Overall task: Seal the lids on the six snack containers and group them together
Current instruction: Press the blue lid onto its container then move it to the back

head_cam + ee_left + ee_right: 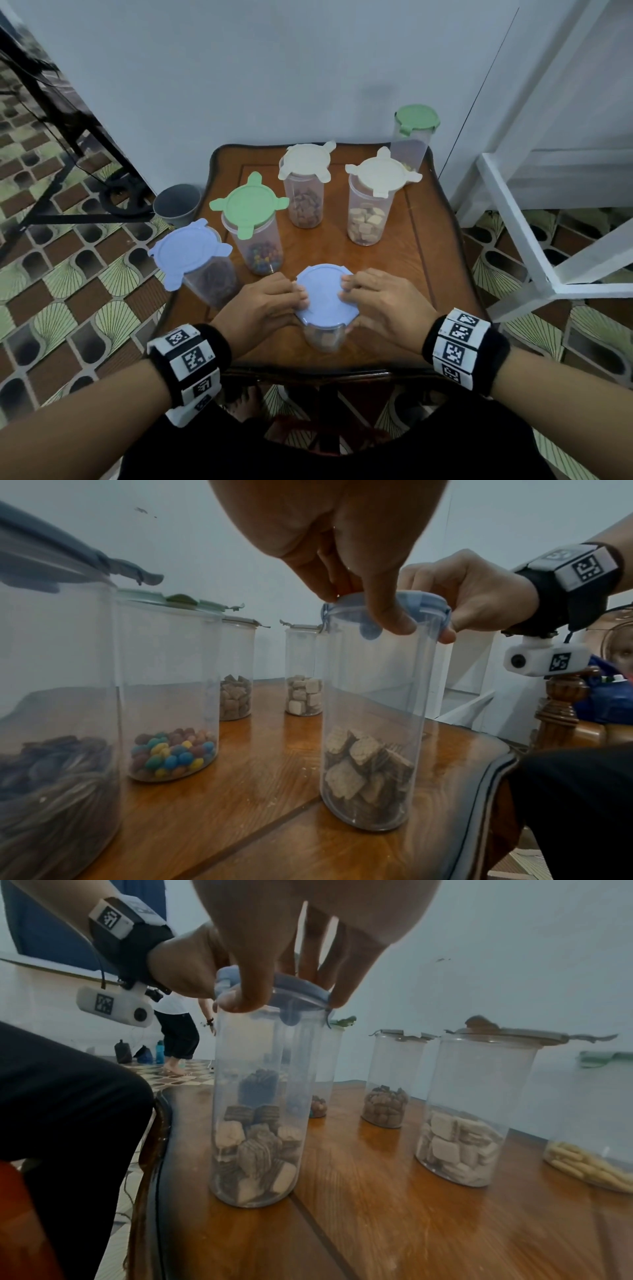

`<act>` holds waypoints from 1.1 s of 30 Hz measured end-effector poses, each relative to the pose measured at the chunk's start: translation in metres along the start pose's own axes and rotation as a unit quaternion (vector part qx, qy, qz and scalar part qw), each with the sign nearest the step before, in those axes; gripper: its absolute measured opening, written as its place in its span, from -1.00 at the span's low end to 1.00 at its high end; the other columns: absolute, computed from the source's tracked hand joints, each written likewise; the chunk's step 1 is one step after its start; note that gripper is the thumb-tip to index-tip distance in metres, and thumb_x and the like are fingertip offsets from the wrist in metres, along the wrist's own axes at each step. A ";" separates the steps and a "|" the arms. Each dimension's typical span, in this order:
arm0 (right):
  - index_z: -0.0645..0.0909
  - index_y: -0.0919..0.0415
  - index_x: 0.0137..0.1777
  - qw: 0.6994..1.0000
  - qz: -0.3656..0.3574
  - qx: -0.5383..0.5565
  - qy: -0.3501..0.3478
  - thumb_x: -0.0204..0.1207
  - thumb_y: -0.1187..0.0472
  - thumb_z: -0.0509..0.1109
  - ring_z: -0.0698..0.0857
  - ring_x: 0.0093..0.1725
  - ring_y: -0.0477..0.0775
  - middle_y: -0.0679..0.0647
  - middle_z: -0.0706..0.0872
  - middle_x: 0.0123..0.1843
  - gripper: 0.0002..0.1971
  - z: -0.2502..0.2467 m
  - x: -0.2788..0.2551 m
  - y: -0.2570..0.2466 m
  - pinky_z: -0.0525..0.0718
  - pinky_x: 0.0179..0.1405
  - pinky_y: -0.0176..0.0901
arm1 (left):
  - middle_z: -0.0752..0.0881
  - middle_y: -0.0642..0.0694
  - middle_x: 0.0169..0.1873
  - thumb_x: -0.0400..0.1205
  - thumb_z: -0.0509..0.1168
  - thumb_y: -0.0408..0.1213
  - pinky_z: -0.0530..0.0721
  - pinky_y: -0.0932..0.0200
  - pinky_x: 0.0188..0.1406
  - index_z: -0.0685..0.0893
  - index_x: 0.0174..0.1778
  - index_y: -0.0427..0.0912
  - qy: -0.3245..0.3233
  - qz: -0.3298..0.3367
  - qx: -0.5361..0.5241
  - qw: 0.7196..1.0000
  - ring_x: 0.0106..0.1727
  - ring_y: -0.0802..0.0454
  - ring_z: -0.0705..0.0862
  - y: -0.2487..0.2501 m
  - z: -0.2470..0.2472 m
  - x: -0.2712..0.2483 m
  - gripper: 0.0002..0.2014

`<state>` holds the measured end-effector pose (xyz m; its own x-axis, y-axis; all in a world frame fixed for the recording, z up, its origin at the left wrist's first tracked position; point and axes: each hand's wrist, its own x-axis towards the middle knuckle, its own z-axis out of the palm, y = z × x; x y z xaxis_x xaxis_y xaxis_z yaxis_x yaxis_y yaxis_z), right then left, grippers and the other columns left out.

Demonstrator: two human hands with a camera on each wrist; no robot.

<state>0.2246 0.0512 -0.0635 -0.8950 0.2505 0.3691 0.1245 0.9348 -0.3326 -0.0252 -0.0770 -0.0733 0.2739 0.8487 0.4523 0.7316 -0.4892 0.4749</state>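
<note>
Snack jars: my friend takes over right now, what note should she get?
Left hand: grips the near blue lid, thumb on a side flap.
Right hand: same grip on the lid's other side.
That container stands at the table's front edge; its flaps look folded down.
Far green-lidded container also looks sealed.
Left to do: snap the flaps on the other blue lid, near green lid and two cream lids, then group all six.
</note>
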 end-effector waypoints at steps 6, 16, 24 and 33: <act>0.63 0.11 -0.04 0.984 0.134 0.105 0.041 0.25 -0.29 0.58 0.61 -0.08 0.04 -0.03 0.55 -0.10 -0.48 -0.006 0.007 -0.020 0.64 -0.14 0.04 | 0.75 -0.16 0.04 0.68 0.34 -0.06 0.72 -0.05 -0.05 0.78 0.09 -0.32 -0.006 -0.020 0.014 1.000 0.03 -0.14 0.71 0.016 0.002 0.000 -0.65; 0.72 0.06 0.06 0.967 0.211 0.047 0.136 0.46 -0.02 0.46 0.49 0.29 0.05 -0.04 0.62 0.19 -0.75 0.017 -0.008 -0.045 0.53 0.26 0.02 | 0.52 -0.09 0.12 0.33 0.65 -0.49 0.71 0.25 0.18 0.61 0.06 -0.12 0.163 -0.279 -0.157 0.933 0.21 0.13 0.62 0.073 0.022 0.008 -0.52; 0.41 -0.13 0.23 0.961 0.266 -0.080 -0.005 0.35 -0.35 0.33 0.53 0.01 0.21 0.01 0.38 0.31 -0.48 0.012 0.001 -0.058 0.62 -0.06 0.09 | 0.58 0.06 0.31 0.62 0.38 -0.56 0.60 0.54 0.01 0.50 0.42 -0.05 0.053 -0.447 -0.285 0.846 0.33 0.13 0.56 0.063 0.020 0.012 -0.49; 0.49 -0.13 0.20 0.942 0.322 0.039 0.091 0.27 -0.11 0.53 0.53 0.20 0.23 0.02 0.30 0.41 -0.50 0.022 -0.002 -0.033 0.67 0.05 0.03 | 0.75 -0.01 0.04 0.72 0.28 -0.43 0.57 0.29 -0.06 0.63 0.17 0.30 -0.029 -0.481 -0.238 0.843 0.11 0.10 0.67 0.036 0.043 -0.002 -0.59</act>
<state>0.2131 0.0141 -0.0727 -0.5554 0.8048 0.2095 0.5786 0.5549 -0.5977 0.0272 -0.0876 -0.0896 -0.2637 0.9001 -0.3468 0.3031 0.4186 0.8561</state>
